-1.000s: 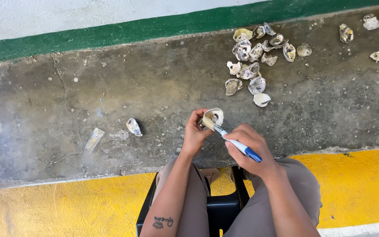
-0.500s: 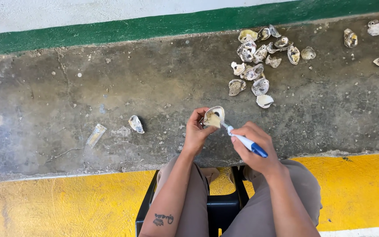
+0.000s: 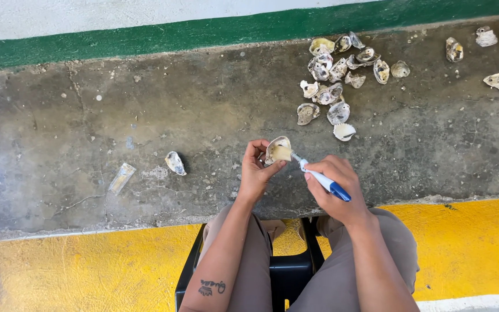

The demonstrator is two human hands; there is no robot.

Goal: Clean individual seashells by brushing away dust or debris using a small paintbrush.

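A ledge (image 3: 88, 115) spans the frame's middle, a wall (image 3: 88, 17) above it and the floor (image 3: 59, 271) below. At centre, over the ledge's lower edge, the left hand (image 3: 255, 173) holds a shell (image 3: 277, 150); the right hand (image 3: 336, 188) is just right of it, holding a knife (image 3: 319, 176) whose tip meets the shell. A shell pile (image 3: 342, 69) lies upper right of the hands, with scattered shells (image 3: 492, 52) at the frame's upper right corner. One lone shell (image 3: 175, 163) lies on the ledge left of the hands, with a shard (image 3: 122, 177) further left. A stool (image 3: 287, 271) sits at bottom centre, between the knees.
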